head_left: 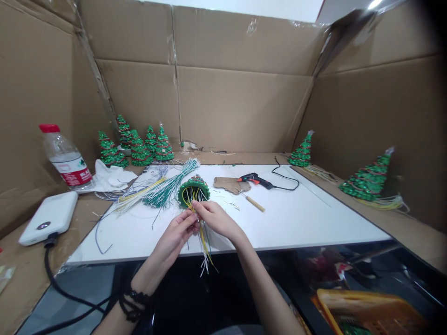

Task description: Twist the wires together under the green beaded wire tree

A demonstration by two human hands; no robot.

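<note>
An orange slatted plastic basket (370, 309) sits low at the right, something green just showing inside it. Over the near edge of the white board worktop (296, 218), the left hand (174, 239) and right hand (218, 218) each pinch the yellow and white wires (204, 246) trailing from a small green beaded tree (193, 190). The tree is tipped over, its hollow base facing the person, red beads dotting its rim.

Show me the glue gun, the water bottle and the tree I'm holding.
glue gun (254, 179): head view, on its black body.
water bottle (66, 160): head view, on its clear side above the label.
tree (194, 187): head view, on the green rim of its base.
</note>
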